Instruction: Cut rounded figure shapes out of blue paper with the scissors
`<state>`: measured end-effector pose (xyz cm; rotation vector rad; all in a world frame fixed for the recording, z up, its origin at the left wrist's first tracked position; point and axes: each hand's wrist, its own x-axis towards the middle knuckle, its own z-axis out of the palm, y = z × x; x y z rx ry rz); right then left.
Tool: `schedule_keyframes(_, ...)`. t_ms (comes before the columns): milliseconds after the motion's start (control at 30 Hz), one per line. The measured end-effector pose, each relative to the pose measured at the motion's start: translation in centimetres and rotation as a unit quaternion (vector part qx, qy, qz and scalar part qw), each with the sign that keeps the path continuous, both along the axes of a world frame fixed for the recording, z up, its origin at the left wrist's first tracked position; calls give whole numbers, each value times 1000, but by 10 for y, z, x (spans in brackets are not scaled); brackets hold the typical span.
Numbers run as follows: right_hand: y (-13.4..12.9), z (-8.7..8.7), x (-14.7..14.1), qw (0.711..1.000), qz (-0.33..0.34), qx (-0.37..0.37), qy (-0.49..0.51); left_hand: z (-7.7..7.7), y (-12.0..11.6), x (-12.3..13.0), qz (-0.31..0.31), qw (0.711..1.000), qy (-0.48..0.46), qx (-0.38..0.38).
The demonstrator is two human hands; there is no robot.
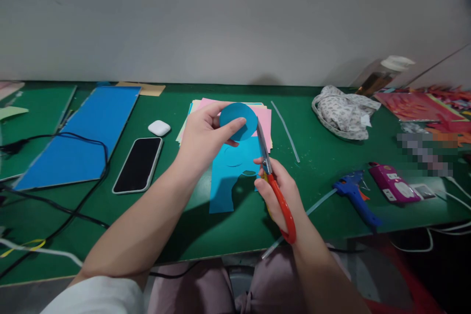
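Observation:
My left hand [206, 130] pinches a round blue paper disc [241, 110], thumb on its near face and fingers behind. In my right hand [281, 186] is a pair of scissors [283, 206] with red handles, its blades pointing up along the disc's right edge. Whether the blades are fully closed I cannot tell. Below both hands lies a blue paper sheet [222, 191] with a curved piece cut out of its lower side. Under that is a stack of coloured paper [265, 127], pink on top.
A phone [138, 166], a white earbud case [159, 128] and a blue board [84, 137] with black cables lie left. To the right are a clear glue stick [286, 132], a blue glue gun [355, 198], a purple pack [393, 184], a patterned cloth [342, 113] and a bottle [382, 76].

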<state>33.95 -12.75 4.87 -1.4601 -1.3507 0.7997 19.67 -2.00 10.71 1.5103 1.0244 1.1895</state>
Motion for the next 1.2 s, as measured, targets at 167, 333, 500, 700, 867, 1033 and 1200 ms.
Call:
schedule_keyframes(167,0,0,0,1000,0,-1,4,-1,1,-1,-2,1000,3,5)
schedule_keyframes(333,0,-1,0,1000,-3,5,3,-2,3,-1,-1,1000,-11,4)
schedule_keyframes(500,0,-2,0,1000,-1,6,1,-4,5,-2,-2,1000,-15,7)
schedule_keyframes(700,0,-1,1,1000,6,-6,-1,-7,7,-2,1,1000,-21,18)
schedule_keyframes(867,2,-2,3,999,29,-17,-9,-5,7,-3,7,1000,-9,15)
schedule_keyframes(1033,1,0,4,999,28,-30,-20,-5,6,-3,10,1000,-16,16)
schedule_keyframes(1200,2,3,4,999,26,-37,-23,-6,7,-2,12,1000,-20,13)
